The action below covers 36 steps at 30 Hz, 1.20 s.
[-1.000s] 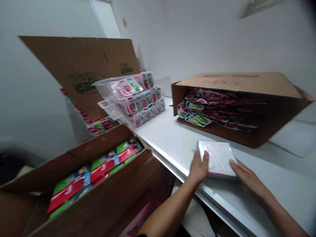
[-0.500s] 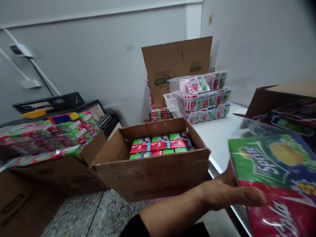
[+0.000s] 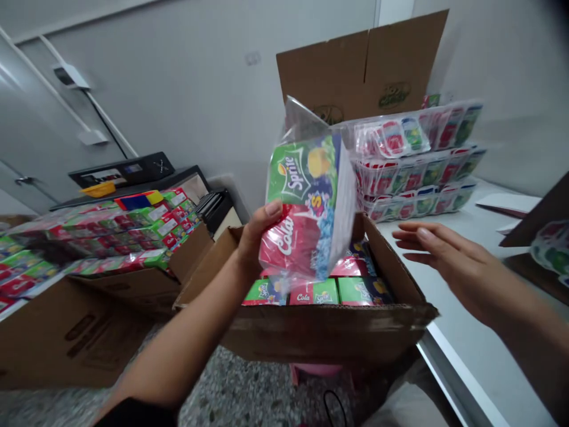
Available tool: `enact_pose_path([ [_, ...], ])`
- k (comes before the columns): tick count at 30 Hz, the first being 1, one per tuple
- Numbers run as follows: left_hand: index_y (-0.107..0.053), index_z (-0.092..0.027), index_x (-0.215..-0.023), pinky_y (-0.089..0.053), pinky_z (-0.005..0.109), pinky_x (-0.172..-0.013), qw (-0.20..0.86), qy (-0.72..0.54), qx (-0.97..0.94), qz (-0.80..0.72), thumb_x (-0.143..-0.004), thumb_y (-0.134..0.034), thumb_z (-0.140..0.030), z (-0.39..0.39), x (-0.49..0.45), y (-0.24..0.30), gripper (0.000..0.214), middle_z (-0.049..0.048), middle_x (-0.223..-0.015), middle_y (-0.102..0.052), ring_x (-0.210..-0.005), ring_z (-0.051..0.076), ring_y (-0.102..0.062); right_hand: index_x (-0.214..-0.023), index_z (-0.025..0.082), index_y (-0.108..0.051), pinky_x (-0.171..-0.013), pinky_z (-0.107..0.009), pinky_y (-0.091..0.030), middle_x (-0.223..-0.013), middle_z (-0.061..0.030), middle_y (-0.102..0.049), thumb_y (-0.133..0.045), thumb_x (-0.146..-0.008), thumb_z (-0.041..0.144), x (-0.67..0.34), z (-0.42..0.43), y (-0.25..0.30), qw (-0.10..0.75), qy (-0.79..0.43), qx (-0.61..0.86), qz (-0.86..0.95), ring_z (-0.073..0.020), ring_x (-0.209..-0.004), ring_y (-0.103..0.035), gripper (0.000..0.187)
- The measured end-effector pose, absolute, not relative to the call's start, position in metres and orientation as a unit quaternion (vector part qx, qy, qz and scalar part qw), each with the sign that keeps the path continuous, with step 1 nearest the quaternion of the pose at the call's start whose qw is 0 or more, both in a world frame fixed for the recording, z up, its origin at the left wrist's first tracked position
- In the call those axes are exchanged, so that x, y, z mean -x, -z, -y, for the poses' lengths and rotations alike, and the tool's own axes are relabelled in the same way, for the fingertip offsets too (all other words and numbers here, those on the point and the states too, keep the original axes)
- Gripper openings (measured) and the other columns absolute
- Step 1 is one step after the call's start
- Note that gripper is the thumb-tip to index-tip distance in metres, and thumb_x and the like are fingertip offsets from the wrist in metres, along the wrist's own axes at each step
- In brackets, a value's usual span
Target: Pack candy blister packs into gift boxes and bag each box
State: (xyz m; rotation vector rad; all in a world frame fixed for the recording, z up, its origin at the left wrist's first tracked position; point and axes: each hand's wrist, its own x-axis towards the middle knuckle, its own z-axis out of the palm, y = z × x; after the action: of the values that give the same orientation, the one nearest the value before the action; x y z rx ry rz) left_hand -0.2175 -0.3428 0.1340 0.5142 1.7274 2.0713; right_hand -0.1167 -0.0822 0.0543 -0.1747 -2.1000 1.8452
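"Head view: surface and room?"
"Smooth white desk [image 3: 471, 338], speckled floor [image 3: 213, 391], grey wall [image 3: 200, 89]."
"Materials and hands?"
"Left hand [image 3: 255, 240] grips a glossy, film-wrapped rectangular pack [image 3: 297, 207] above the cardboard carton [image 3: 333, 332]; right hand [image 3: 448, 255], fingers extended, holds nothing."

1 clear-wrapped, red-and-green pack [image 3: 296, 207] tilts in the left hand [image 3: 252, 240].
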Motion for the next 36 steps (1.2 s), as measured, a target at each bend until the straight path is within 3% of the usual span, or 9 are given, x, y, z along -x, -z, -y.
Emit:
enact_pose_path([
  [3, -0.055, -0.012, -0.125, -0.049, 0.050, -0.095, 0.243, -0.668, -0.206, -0.673, -0.064, -0.067, -0.035, 0.370, 0.249, -0.133, 0.066, 0.0093, -0.107, -0.070, -0.115, 0.041, -0.059, -0.110, 0.029, -0.065, -0.088, -0.029, -0.054, -0.118, -0.0048, -0.068, -0.056, -0.083, 0.061, 0.116, 0.071, -0.032, 0.155, -0.581, 0.114, 0.791, -0.0238, -0.107, -0.064, 0.043],
  [5, -0.056, -0.012, -0.126, -0.050, 0.052, -0.091, 0.257, -0.631, -0.192, -0.706, -0.057, -0.070, -0.025, 0.383, 0.266, -0.125, 0.071, 0.0119, -0.108, -0.070, -0.110, 0.041, -0.063, -0.110, 0.029, -0.065, -0.072, -0.026, -0.058, -0.112, -0.0057, -0.071, -0.055, -0.081, 0.063, 0.117, 0.073, -0.021, 0.124, -0.564, 0.123, 0.807, -0.0241, -0.095, -0.068, 0.046],
  [8, -0.053, -0.016, -0.132, -0.052, 0.052, -0.089, 0.276, -0.609, -0.136, -0.731, -0.056, -0.069, -0.025, 0.401, 0.282, -0.108, 0.079, 0.0156, -0.118, -0.067, -0.106, 0.040, -0.065, -0.112, 0.031, -0.064, -0.047, -0.027, -0.054, -0.101, -0.0056, -0.073, -0.054, -0.076, 0.069, 0.119, 0.083, -0.009, 0.086, -0.539, 0.135, 0.827, -0.0230, -0.069, -0.068, 0.053],
  [14, -0.039, -0.023, -0.145, -0.050, 0.046, -0.093, 0.282, -0.538, -0.176, -0.775, -0.062, -0.071, -0.032, 0.417, 0.305, -0.093, 0.089, 0.0115, -0.133, -0.059, -0.115, 0.035, -0.062, -0.110, 0.031, -0.064, -0.036, -0.029, -0.048, -0.086, -0.0034, -0.072, -0.053, -0.074, 0.071, 0.125, 0.089, -0.006, 0.089, -0.516, 0.139, 0.840, -0.0163, -0.043, -0.054, 0.055],
  [22, -0.029, -0.031, -0.149, -0.021, 0.054, -0.112, 0.107, -0.177, -0.416, -0.885, -0.049, -0.083, -0.054, 0.327, 0.317, -0.071, 0.115, 0.0090, -0.151, -0.041, -0.135, 0.041, -0.036, -0.108, 0.025, -0.066, -0.040, -0.025, -0.045, -0.084, -0.0063, -0.071, -0.054, -0.086, 0.052, 0.125, 0.095, -0.004, 0.154, -0.528, 0.095, 0.830, -0.0198, -0.062, -0.063, 0.037],
  [26, -0.029, -0.029, -0.149, -0.020, 0.061, -0.109, 0.070, -0.128, -0.502, -0.853, -0.048, -0.081, -0.063, 0.269, 0.321, -0.016, 0.119, 0.0173, -0.153, -0.032, -0.133, 0.045, -0.034, -0.106, 0.025, -0.066, -0.053, -0.027, -0.052, -0.090, -0.0063, -0.070, -0.051, -0.089, 0.049, 0.125, 0.096, -0.005, 0.164, -0.515, 0.087, 0.837, -0.0235, -0.082, -0.066, 0.033],
  [29, -0.032, -0.022, -0.148, -0.021, 0.059, -0.109, 0.042, -0.139, -0.512, -0.847, -0.050, -0.080, -0.063, 0.246, 0.328, 0.009, 0.116, 0.0209, -0.152, -0.032, -0.133, 0.044, -0.033, -0.103, 0.025, -0.064, -0.061, -0.028, -0.053, -0.096, -0.0062, -0.069, -0.048, -0.091, 0.047, 0.125, 0.097, -0.005, 0.169, -0.501, 0.077, 0.845, -0.0232, -0.089, -0.065, 0.030],
  [32, -0.039, -0.024, -0.144, -0.020, 0.056, -0.112, 0.043, -0.147, -0.519, -0.841, -0.052, -0.079, -0.062, 0.240, 0.328, 0.010, 0.107, 0.0181, -0.153, -0.031, -0.136, 0.043, -0.031, -0.098, 0.025, -0.064, -0.072, -0.030, -0.054, -0.102, -0.0063, -0.068, -0.047, -0.092, 0.044, 0.125, 0.098, -0.004, 0.190, -0.476, 0.063, 0.856, -0.0225, -0.093, -0.064, 0.027],
  [36, -0.041, -0.027, -0.142, -0.011, 0.064, -0.112, 0.034, -0.105, -0.427, -0.898, -0.051, -0.080, -0.063, 0.249, 0.314, -0.004, 0.106, 0.0191, -0.156, -0.025, -0.140, 0.049, -0.023, -0.096, 0.025, -0.062, -0.078, -0.032, -0.053, -0.102, -0.0063, -0.067, -0.044, -0.094, 0.042, 0.124, 0.099, -0.003, 0.199, -0.472, 0.056, 0.857, -0.0226, -0.095, -0.062, 0.025],
])
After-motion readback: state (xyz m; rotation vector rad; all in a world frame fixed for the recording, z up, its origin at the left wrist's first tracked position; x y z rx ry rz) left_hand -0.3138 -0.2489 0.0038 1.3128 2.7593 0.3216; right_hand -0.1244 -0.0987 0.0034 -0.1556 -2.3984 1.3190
